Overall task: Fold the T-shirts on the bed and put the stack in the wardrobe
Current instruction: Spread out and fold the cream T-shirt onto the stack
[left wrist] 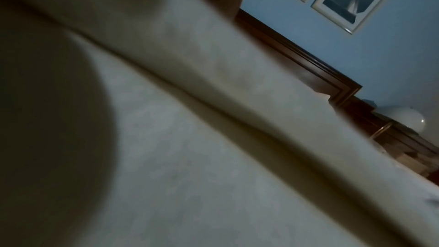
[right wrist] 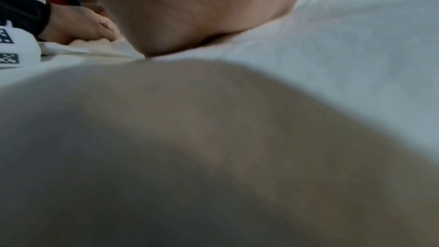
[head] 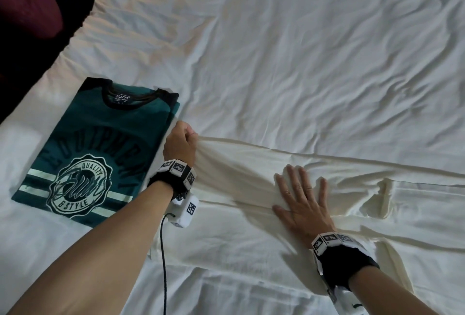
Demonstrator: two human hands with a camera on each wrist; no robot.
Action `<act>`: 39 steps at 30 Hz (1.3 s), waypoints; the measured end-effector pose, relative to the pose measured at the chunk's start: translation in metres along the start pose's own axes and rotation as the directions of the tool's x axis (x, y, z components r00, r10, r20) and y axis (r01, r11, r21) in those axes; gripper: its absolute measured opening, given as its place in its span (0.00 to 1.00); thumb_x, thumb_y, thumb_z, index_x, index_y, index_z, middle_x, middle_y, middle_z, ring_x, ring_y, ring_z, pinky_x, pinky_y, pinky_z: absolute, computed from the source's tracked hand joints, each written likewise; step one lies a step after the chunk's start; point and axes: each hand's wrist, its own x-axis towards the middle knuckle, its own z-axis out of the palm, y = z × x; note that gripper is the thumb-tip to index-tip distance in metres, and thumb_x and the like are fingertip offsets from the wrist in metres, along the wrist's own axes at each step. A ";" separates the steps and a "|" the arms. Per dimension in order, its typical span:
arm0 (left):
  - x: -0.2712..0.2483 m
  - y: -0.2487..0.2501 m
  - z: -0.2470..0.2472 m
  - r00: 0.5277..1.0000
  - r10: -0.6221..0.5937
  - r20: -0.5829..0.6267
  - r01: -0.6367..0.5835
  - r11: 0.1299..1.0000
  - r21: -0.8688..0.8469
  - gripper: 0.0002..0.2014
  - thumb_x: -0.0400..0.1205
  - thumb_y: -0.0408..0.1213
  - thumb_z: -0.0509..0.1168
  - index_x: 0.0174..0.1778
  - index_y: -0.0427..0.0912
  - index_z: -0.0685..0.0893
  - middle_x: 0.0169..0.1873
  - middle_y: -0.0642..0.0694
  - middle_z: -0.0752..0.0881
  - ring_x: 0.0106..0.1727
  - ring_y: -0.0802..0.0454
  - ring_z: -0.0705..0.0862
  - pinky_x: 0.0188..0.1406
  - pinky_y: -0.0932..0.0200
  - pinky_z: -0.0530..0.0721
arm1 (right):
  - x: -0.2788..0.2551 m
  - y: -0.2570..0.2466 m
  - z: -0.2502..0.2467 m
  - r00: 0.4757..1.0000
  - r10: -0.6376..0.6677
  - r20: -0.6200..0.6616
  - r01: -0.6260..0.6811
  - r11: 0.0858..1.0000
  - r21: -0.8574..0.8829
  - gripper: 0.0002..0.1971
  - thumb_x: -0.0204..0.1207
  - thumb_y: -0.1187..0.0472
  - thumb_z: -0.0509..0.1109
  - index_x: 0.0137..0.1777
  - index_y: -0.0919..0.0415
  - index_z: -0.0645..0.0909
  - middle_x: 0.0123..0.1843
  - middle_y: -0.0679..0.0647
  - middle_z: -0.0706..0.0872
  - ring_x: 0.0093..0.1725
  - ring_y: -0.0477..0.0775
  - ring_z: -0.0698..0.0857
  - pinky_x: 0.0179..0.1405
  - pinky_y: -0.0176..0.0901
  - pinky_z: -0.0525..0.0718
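White cotton covers almost the whole head view: the bed sheet point(head: 289, 45) is wrinkled and fills the upper and right part of the frame. On it, across the lower half, lies a cream T-shirt point(head: 251, 234), spread flat and not yet folded; one sleeve shows at the right side. It is hard to see its edges, because its colour is close to the sheet.

At the left of the frame lies a green T-shirt point(head: 100, 153) with a dark collar and a round white print. It is already folded into a neat rectangle, and I think it is put aside there as the start of the stack.

The right hand point(head: 300, 204) rests flat on the cream T-shirt in the lower middle of the frame, fingers straight and spread. It seems to press the cloth down so that it does not slide.

The left hand point(head: 180, 142), just beside the green T-shirt, has its fingers closed around the upper left edge of the cream T-shirt and lifts it a little, so a ridge of cloth runs to the right. Probably this side gets folded over first.

The wardrobe is not in view.
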 end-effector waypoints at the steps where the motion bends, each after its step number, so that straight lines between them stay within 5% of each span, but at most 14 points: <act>1: -0.004 0.003 0.000 0.999 0.017 -0.039 -0.014 0.998 0.067 0.07 0.78 0.34 0.67 0.50 0.41 0.79 0.52 0.41 0.81 0.50 0.37 0.81 0.46 0.45 0.79 | 0.000 0.000 0.000 1.000 -0.001 0.006 0.001 1.000 -0.002 0.36 0.78 0.33 0.49 0.85 0.46 0.55 0.87 0.52 0.51 0.86 0.56 0.47 0.77 0.73 0.45; 4: -0.042 0.025 0.015 0.947 0.316 -0.062 -0.288 0.918 0.274 0.21 0.76 0.44 0.70 0.63 0.40 0.81 0.70 0.33 0.75 0.65 0.35 0.75 0.60 0.40 0.72 | 0.001 0.000 0.002 1.000 0.005 0.012 -0.005 1.000 0.009 0.36 0.78 0.33 0.49 0.85 0.46 0.55 0.87 0.52 0.50 0.86 0.57 0.47 0.77 0.73 0.44; 6: -0.085 0.046 0.032 0.794 0.565 0.223 -0.604 0.775 0.186 0.27 0.81 0.53 0.61 0.73 0.41 0.77 0.80 0.36 0.67 0.77 0.37 0.69 0.71 0.38 0.69 | 0.002 -0.001 0.003 1.000 0.008 0.025 -0.008 1.000 0.003 0.36 0.78 0.33 0.48 0.85 0.46 0.56 0.87 0.52 0.51 0.86 0.57 0.48 0.77 0.74 0.44; 8: -0.120 0.055 0.042 0.602 0.488 0.632 -0.702 0.701 0.128 0.34 0.84 0.62 0.44 0.84 0.48 0.61 0.86 0.47 0.46 0.86 0.44 0.47 0.79 0.30 0.53 | 0.001 0.001 0.003 0.999 0.009 0.042 -0.009 1.000 0.000 0.37 0.79 0.31 0.43 0.85 0.46 0.53 0.87 0.52 0.49 0.86 0.57 0.47 0.77 0.74 0.45; 10: -0.122 0.039 0.036 0.542 0.277 0.793 -0.693 0.681 0.236 0.38 0.78 0.69 0.27 0.85 0.58 0.41 0.81 0.53 0.26 0.83 0.49 0.28 0.80 0.31 0.38 | 0.000 0.002 0.004 0.999 0.005 0.041 -0.006 1.000 0.021 0.36 0.78 0.31 0.41 0.85 0.43 0.49 0.88 0.50 0.46 0.86 0.56 0.45 0.77 0.74 0.43; 14: -0.072 -0.017 -0.006 0.725 0.063 0.686 -0.525 0.695 0.491 0.31 0.83 0.65 0.30 0.80 0.61 0.27 0.80 0.52 0.23 0.81 0.50 0.23 0.79 0.35 0.28 | 0.002 0.003 0.001 1.000 -0.005 0.021 0.004 0.999 0.039 0.36 0.77 0.31 0.41 0.85 0.39 0.41 0.87 0.47 0.38 0.85 0.53 0.37 0.78 0.72 0.37; 17: -0.061 -0.030 -0.036 0.820 0.229 0.524 -0.495 0.743 0.450 0.29 0.90 0.52 0.46 0.86 0.48 0.50 0.86 0.44 0.47 0.86 0.44 0.46 0.82 0.34 0.44 | -0.004 0.003 -0.008 1.000 -0.028 0.008 0.026 0.989 0.144 0.36 0.76 0.34 0.50 0.84 0.40 0.48 0.87 0.48 0.39 0.85 0.53 0.37 0.77 0.65 0.29; 19: -0.075 -0.030 -0.050 0.759 0.473 0.448 -0.621 0.733 0.278 0.18 0.85 0.44 0.57 0.68 0.43 0.79 0.67 0.41 0.81 0.70 0.39 0.77 0.70 0.42 0.72 | -0.016 0.003 -0.019 0.994 -0.067 -0.084 0.088 0.954 0.286 0.28 0.71 0.43 0.64 0.72 0.45 0.73 0.84 0.56 0.61 0.84 0.60 0.57 0.79 0.67 0.41; 21: -0.093 -0.039 -0.063 0.716 0.533 0.450 -0.667 0.712 0.218 0.08 0.76 0.43 0.61 0.46 0.48 0.84 0.41 0.53 0.85 0.47 0.46 0.83 0.49 0.51 0.77 | -0.032 0.003 -0.024 0.969 -0.098 -0.227 0.163 0.944 0.286 0.13 0.65 0.49 0.67 0.48 0.50 0.84 0.66 0.55 0.80 0.69 0.65 0.77 0.71 0.66 0.66; 22: -0.099 -0.045 -0.068 0.716 0.496 0.492 -0.659 0.711 0.243 0.08 0.72 0.46 0.61 0.42 0.50 0.84 0.38 0.56 0.84 0.43 0.48 0.81 0.46 0.52 0.76 | -0.040 0.003 -0.025 0.968 -0.089 -0.235 0.151 0.954 0.261 0.11 0.65 0.48 0.67 0.42 0.50 0.84 0.59 0.52 0.83 0.63 0.62 0.80 0.65 0.61 0.71; 26: -0.107 -0.061 -0.070 0.719 0.416 0.556 -0.660 0.659 0.361 0.13 0.71 0.48 0.60 0.45 0.52 0.86 0.41 0.56 0.84 0.47 0.49 0.80 0.49 0.50 0.69 | -0.056 0.008 -0.024 0.995 0.012 -0.100 0.012 0.971 0.237 0.16 0.64 0.40 0.67 0.46 0.47 0.82 0.48 0.43 0.82 0.53 0.52 0.78 0.52 0.54 0.75; 30: -0.097 -0.052 -0.070 0.756 0.402 0.517 -0.607 0.726 0.324 0.10 0.74 0.47 0.58 0.40 0.55 0.85 0.38 0.61 0.84 0.47 0.53 0.80 0.52 0.54 0.63 | -0.050 0.020 -0.032 0.998 0.038 -0.048 -0.021 0.947 0.321 0.07 0.69 0.46 0.72 0.38 0.47 0.83 0.38 0.37 0.80 0.48 0.52 0.82 0.49 0.51 0.74; 33: -0.092 -0.049 -0.074 0.769 0.402 0.497 -0.599 0.726 0.339 0.09 0.75 0.48 0.59 0.39 0.56 0.85 0.36 0.61 0.84 0.45 0.52 0.80 0.52 0.52 0.64 | -0.049 0.023 -0.036 0.992 0.110 -0.061 -0.080 0.927 0.368 0.05 0.70 0.54 0.79 0.39 0.50 0.85 0.39 0.38 0.81 0.48 0.54 0.84 0.48 0.54 0.80; 39: -0.112 -0.012 -0.060 0.826 0.354 0.438 -0.539 0.723 0.432 0.11 0.68 0.49 0.63 0.40 0.50 0.86 0.38 0.55 0.85 0.44 0.48 0.81 0.51 0.47 0.71 | -0.062 0.032 -0.040 0.986 0.128 -0.105 -0.083 0.931 0.355 0.04 0.75 0.51 0.72 0.44 0.48 0.84 0.45 0.41 0.85 0.51 0.51 0.83 0.48 0.53 0.78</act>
